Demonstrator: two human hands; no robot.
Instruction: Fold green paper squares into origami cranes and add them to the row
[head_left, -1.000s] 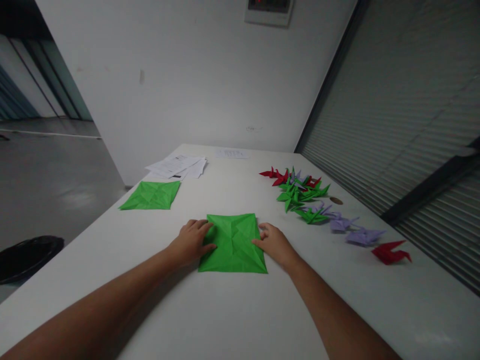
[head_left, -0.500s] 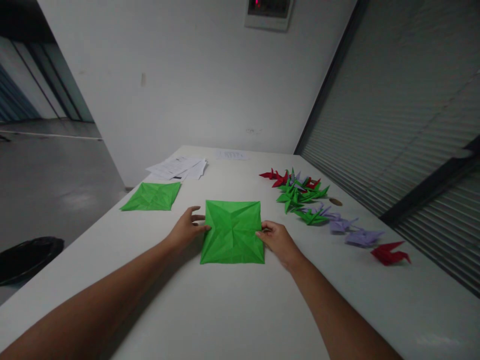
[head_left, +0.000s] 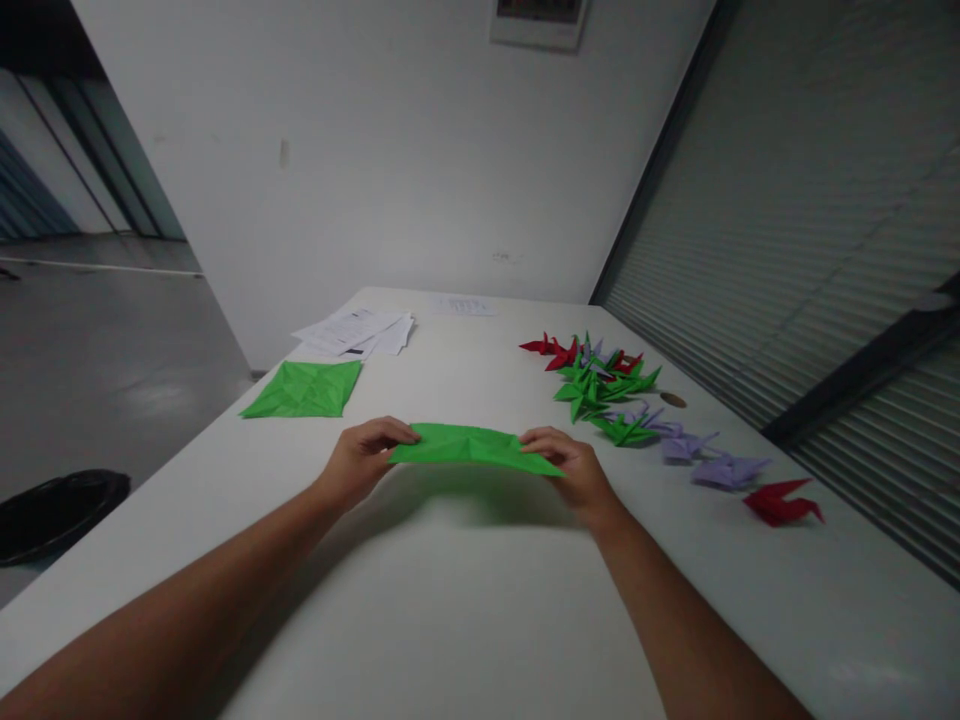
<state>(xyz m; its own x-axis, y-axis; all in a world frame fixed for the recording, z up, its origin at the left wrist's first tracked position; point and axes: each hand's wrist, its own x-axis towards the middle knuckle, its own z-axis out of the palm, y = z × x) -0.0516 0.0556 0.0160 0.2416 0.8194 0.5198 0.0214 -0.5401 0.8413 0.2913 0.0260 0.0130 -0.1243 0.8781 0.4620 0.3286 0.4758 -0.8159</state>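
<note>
A creased sheet of green origami paper (head_left: pixel 466 446) is raised off the white table (head_left: pixel 465 640), seen at a flat slant so it looks like a narrow strip. My left hand (head_left: pixel 361 456) pinches its left side, thumb and fingers closed on the edge. On the opposite side, my right hand (head_left: pixel 574 465) grips the paper in the same way. Its middle bows slightly upward, and a shadow falls on the table below. Another creased green sheet (head_left: pixel 304 389) lies flat to the left, apart from both hands.
Several folded cranes in green, red and purple form a pile (head_left: pixel 592 380) at the right. A purple crane (head_left: pixel 727 471) and a red crane (head_left: pixel 784 503) sit nearer. Printed papers (head_left: pixel 356 333) lie at the back left. A black-lined bin (head_left: pixel 64 515) stands beyond the left edge.
The green sheet has been lifted from the table and tilted toward flat, its near edge rising. Both hands have closed on its sides and turned with it.
</note>
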